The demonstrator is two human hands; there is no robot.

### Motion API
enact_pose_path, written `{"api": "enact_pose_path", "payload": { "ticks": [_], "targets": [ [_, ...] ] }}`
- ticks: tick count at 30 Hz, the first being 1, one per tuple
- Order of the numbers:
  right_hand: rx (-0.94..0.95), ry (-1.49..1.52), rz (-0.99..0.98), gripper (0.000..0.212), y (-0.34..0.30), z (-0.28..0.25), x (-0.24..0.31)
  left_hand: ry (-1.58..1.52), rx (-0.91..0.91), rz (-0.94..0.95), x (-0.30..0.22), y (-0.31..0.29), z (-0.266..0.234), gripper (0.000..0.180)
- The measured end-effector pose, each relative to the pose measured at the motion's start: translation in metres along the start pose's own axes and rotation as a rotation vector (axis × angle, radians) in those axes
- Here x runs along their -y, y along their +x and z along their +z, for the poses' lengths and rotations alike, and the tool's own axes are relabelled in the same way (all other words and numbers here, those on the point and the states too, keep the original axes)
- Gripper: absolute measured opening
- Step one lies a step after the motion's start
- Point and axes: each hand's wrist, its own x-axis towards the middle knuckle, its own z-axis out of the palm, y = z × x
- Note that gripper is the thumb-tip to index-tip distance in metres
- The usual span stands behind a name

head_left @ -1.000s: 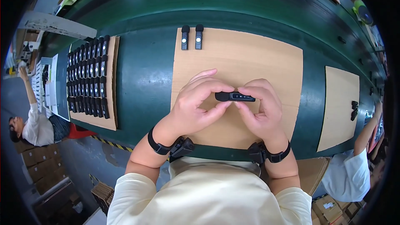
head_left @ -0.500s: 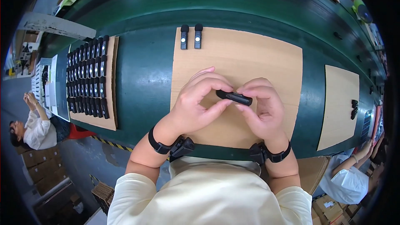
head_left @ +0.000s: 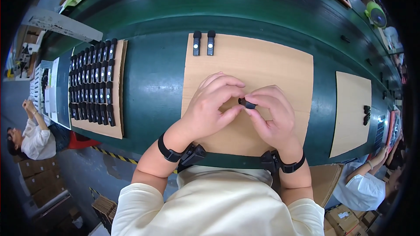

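Observation:
Between the fingertips of both hands is a small black clip-on microphone, partly hidden by the fingers. My left hand pinches its left end with thumb and forefinger. At its right end my right hand is closed on it with thumb and fingers. Both hands are over the middle of a brown cardboard sheet on the green table. Two similar black microphones with foam tops and a pale round spot, the left one and the right one, lie side by side at its far left corner.
On the left, several rows of black microphones lie on stacked cardboard. A smaller cardboard sheet at right carries small black pieces. A pale beam juts in at far left. Other people sit left and right.
The microphone has turned in my fingers, so it looks shorter and more end-on. My hands stay together in about the same place. The whole view has shifted slightly.

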Motion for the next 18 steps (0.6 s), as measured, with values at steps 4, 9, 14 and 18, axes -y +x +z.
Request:
{"api": "enact_pose_path", "payload": {
  "ticks": [4, 9, 14, 18],
  "targets": [
    [0.08, -0.07, 0.072, 0.029, 0.005, -0.003, 0.002, 0.199, 0.038, -0.097, 0.0, -0.003, -0.008, 0.039],
    [0.135, -0.131, 0.19, 0.028, 0.034, 0.004, -0.013, 0.489, 0.084, -0.121, 0.006, -0.011, -0.011, 0.046],
    [0.18, -0.345, 0.055, 0.026, 0.059, 0.028, -0.045, 0.505, 0.137, -0.13, 0.006, -0.013, -0.014, 0.042],
    [0.242, -0.438, -0.026, 0.024, 0.061, 0.046, -0.056, 0.49, 0.192, -0.17, 0.007, -0.013, -0.018, 0.039]
  ]
}}
